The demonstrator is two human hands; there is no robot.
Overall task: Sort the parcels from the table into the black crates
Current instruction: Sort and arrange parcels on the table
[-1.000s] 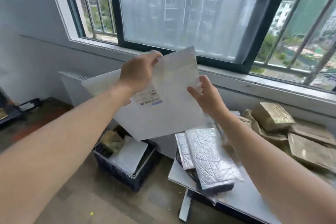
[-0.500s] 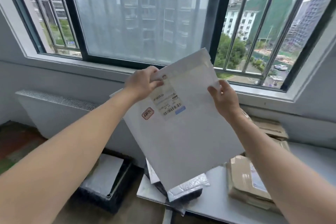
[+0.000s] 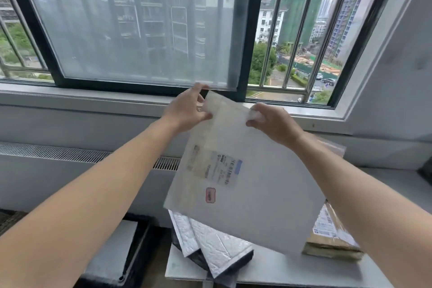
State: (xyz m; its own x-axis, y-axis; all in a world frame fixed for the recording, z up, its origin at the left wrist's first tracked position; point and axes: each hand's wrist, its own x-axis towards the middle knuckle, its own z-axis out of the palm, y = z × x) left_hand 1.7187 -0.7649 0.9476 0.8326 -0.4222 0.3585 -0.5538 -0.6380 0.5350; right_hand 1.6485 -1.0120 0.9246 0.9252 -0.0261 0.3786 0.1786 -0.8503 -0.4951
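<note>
**A:** Obs. 1, the backdrop?
**B:** A large window [image 3: 140,23] with a dark frame and metal bars outside. A vent grille [image 3: 58,154] runs along the wall beneath it.

**A:** Obs. 2, work surface?
**B:** A grey table [image 3: 292,269] at the bottom of the head view. Only its left part and near edge are visible.

**A:** Obs. 3, the item in hand?
**B:** A white mailer [image 3: 257,194], flat and tilted, is held in the air above the table's left part. Its top end is up near the window sill and its printed face is toward the camera.

**A:** Obs. 4, the destination?
**B:** A black crate [image 3: 140,248] sits on the floor, just off the table's left edge. A grey parcel [image 3: 112,248] lies flat inside it.

**A:** Obs. 5, remaining stock?
**B:** Silver bubble mailers [image 3: 217,243] are stacked at the table's left edge, overhanging it, with something dark underneath. A brown cardboard parcel [image 3: 332,236] sits further right, partly behind the right forearm.

**A:** Obs. 6, grips?
**B:** The left hand [image 3: 187,110] pinches the mailer's top left corner. The right hand [image 3: 273,124] grasps the top right edge with its fingers curled over it.

**A:** Obs. 7, markings?
**B:** There is a shipping label [image 3: 222,170], blurred and unreadable, with a small red sticker [image 3: 210,195] below it.
</note>
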